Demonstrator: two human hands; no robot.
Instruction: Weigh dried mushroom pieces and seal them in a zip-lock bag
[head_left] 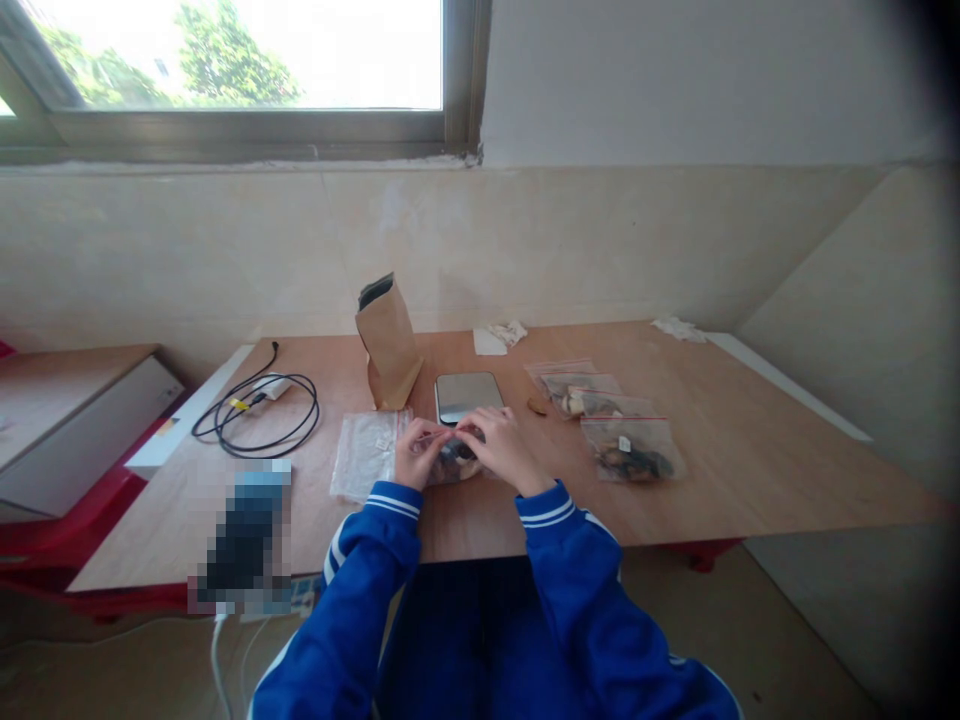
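Both my hands pinch the top edge of a clear zip bag [452,466] with dark pieces in it, low over the front middle of the table. My left hand [417,453] is closed on the bag's left part. Closed too, my right hand [501,447] grips the edge a little further right, its fingertips close to the left ones. Flat clear plastic bags [364,455] lie just left of my left hand. Directly behind the hands sits a small scale [469,393] with a silver plate, its front edge partly covered by my fingers.
Several filled zip bags [632,447] lie on the right, near a small brown piece [537,407]. A brown paper bag [391,345] stands open behind. On the left are a coiled black cable [315,420] and a pixelated object [244,530]. White paper [490,342] lies at the back.
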